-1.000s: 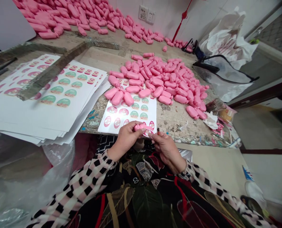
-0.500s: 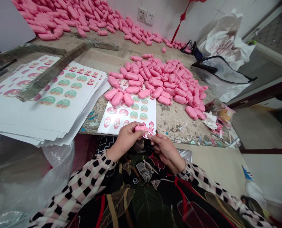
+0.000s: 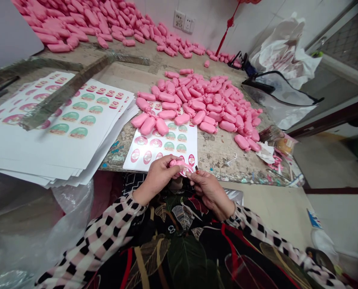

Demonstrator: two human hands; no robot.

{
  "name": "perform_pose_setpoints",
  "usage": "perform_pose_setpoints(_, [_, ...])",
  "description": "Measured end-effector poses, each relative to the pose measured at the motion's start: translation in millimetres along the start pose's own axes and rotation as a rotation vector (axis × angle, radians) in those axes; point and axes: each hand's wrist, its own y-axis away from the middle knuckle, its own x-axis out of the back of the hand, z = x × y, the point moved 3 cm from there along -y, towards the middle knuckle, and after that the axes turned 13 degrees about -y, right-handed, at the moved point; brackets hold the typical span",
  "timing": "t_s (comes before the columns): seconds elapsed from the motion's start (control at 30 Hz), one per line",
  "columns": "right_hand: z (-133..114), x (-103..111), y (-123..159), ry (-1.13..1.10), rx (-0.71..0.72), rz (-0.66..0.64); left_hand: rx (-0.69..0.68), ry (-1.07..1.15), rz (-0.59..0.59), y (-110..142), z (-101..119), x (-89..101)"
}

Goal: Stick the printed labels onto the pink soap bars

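My left hand (image 3: 158,176) is closed around a small pink sausage-shaped pack (image 3: 178,163), held just off the table's front edge. My right hand (image 3: 207,188) pinches a round sticker (image 3: 185,172) against the underside of that pack. Right behind the hands lies a sticker sheet (image 3: 162,145) with oval green and pink labels. Several pink packs rest on its far end, and a big heap of pink packs (image 3: 210,102) spreads over the table beyond it.
A thick stack of sticker sheets (image 3: 55,124) lies at the left with a strip of tape across it. More pink packs (image 3: 106,20) line the back wall. Plastic bags (image 3: 283,86) sit at the right, another bag (image 3: 31,233) hangs at my lower left.
Both hands stay together on the pack at the table edge; the fingers shift slightly as the sticker is pressed on. The view drifted a little.
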Motion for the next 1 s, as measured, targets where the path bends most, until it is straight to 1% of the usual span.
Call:
perform_pose_setpoints(0.2, [0.0, -0.8, -0.1, 0.045, -0.007, -0.010, -0.007, -0.014, 0.005, 1.8, 1.8, 3.0])
perform_pose_setpoints(0.43, [3.8, 4.3, -5.5, 0.163, 0.002, -0.037, -0.129, -0.318, 0.083, 7.8, 7.8, 5.4])
perform_pose_setpoints(0.5, [5.7, 7.3, -8.6, 0.192, -0.004, -0.043, -0.149, -0.357, 0.110, 9.6, 10.4, 6.3])
perform_pose_setpoints(0.57, [6.6, 10.8, -11.7, 0.207, 0.015, -0.046, -0.113, -0.283, 0.141, 10.1, 11.6, 9.4])
perform_pose_setpoints(0.63, [5.6, 13.7, -13.3, 0.208, 0.064, -0.038, -0.016, -0.083, 0.140, 9.1, 10.5, 13.4])
perform_pose_setpoints(0.73, [-0.2, 12.0, -10.3, 0.204, 0.165, -0.050, 0.126, 0.241, 0.091, 6.7, 7.1, 16.7])
perform_pose_setpoints(0.8, [-6.3, 5.7, -4.9, 0.197, 0.238, -0.071, 0.196, 0.373, 0.061, 5.4, 4.0, 16.6])
perform_pose_setpoints(0.87, [-12.0, -2.3, 1.3, 0.179, 0.281, -0.082, 0.252, 0.446, 0.034, 4.7, 0.6, 14.8])
perform_pose_setpoints(0.9, [-14.1, -6.2, 4.2, 0.167, 0.278, -0.085, 0.269, 0.466, 0.024, 4.7, -0.8, 13.7])
perform_pose_setpoints(1.0, [-16.7, -14.5, 10.3, 0.148, 0.214, -0.093, 0.283, 0.494, 0.022, 4.9, -2.9, 11.9])
